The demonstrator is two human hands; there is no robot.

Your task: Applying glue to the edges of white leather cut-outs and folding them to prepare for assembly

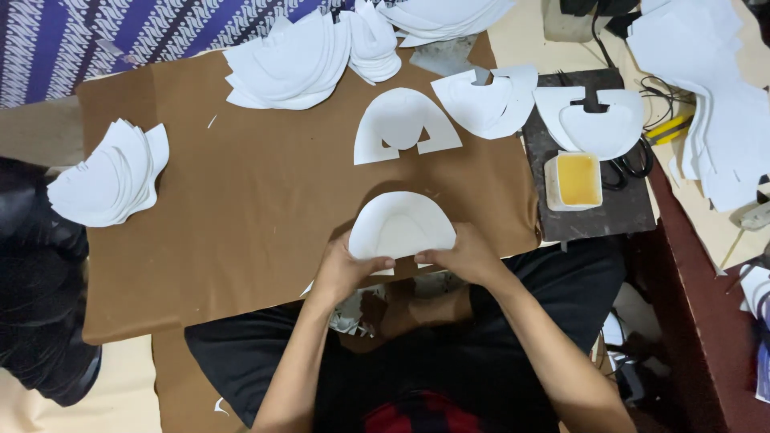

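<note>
A white curved cut-out piece [399, 225], arch-shaped with a rounded top, lies near the front edge of a brown paper sheet [241, 200]. My left hand [343, 269] grips its lower left edge and my right hand [464, 255] grips its lower right edge; the thumbs meet along the bottom. A second arch-shaped white piece [403, 124] lies flat farther back on the brown sheet, apart from both hands.
Stacks of white cut pieces sit at the left [108, 175], back centre [293, 64] and far right [722, 104]. A dark board [597, 212] at right carries a tub of yellow glue [574, 180], black scissors [634, 160] and more white pieces [601, 120]. Patterned blue cloth [120, 36] lies behind.
</note>
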